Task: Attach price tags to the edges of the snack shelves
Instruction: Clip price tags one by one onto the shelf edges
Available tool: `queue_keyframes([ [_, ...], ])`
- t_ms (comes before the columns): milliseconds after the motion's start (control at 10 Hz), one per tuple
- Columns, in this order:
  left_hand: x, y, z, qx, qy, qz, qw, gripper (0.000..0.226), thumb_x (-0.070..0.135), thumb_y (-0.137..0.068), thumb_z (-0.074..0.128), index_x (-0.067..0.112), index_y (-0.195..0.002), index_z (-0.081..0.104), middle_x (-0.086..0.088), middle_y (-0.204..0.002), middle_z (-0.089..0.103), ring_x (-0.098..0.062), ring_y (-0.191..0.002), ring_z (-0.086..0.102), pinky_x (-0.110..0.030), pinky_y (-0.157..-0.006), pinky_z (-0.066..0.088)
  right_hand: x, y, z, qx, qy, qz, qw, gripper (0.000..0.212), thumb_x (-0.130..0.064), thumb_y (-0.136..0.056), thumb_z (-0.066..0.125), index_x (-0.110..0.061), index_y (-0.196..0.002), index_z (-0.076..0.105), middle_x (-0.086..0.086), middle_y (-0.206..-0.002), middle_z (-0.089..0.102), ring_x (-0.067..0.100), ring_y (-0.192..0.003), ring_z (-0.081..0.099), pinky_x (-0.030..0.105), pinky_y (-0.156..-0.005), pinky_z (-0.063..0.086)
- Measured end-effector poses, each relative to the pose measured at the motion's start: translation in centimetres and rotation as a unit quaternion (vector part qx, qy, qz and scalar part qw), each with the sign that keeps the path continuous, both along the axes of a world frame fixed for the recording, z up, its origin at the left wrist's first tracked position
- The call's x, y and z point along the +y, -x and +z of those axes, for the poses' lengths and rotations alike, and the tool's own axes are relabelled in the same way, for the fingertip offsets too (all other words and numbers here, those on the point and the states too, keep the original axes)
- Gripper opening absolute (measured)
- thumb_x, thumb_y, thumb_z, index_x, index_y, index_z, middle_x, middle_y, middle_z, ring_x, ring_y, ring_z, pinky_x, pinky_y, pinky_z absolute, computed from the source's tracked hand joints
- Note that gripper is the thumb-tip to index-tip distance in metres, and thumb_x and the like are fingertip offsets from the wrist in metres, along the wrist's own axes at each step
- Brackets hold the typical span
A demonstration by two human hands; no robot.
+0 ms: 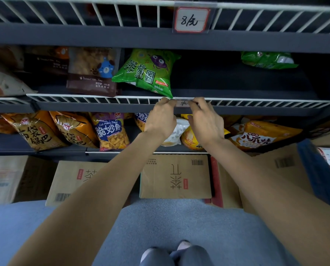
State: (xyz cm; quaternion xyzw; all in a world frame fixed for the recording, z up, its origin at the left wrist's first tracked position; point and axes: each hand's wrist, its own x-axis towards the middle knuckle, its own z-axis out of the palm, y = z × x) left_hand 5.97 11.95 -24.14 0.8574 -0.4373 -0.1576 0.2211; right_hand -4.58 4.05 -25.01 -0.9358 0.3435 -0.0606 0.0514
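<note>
A small price tag (pixel 181 103) sits against the white wire rail (pixel 83 99) on the front edge of the middle snack shelf. My left hand (pixel 161 120) pinches the tag's left end and my right hand (pixel 205 120) pinches its right end, fingers curled over the rail. Most of the tag is hidden by my fingers. Another price tag (pixel 192 20), red-bordered with handwriting, hangs in a clear holder on the top shelf's rail.
A green snack bag (pixel 147 71) leans right behind the tag. A brown bag (pixel 92 71) stands left of it. Orange and purple snack bags fill the lower shelf. Cardboard boxes (pixel 175 176) stand on the grey floor below. A blue item (pixel 319 173) is at right.
</note>
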Motion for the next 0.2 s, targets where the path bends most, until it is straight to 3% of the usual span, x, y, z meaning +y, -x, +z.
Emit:
queue_keyframes([
  [200, 1.4, 0.3, 1.9, 0.113, 0.037, 0.058, 0.991, 0.036, 0.003, -0.091, 0.044, 0.007, -0.126, 0.053, -0.014, -0.122, 0.058, -0.027, -0.109, 0.057, -0.033, -0.095, 0.046, 0.7, 0.7, 1.9, -0.031, -0.101, -0.001, 0.994, 0.040, -0.013, -0.095, 0.049, -0.013, -0.135, 0.045, 0.005, -0.135, 0.045, 0.025, -0.121, 0.045, 0.039, -0.081, 0.049],
])
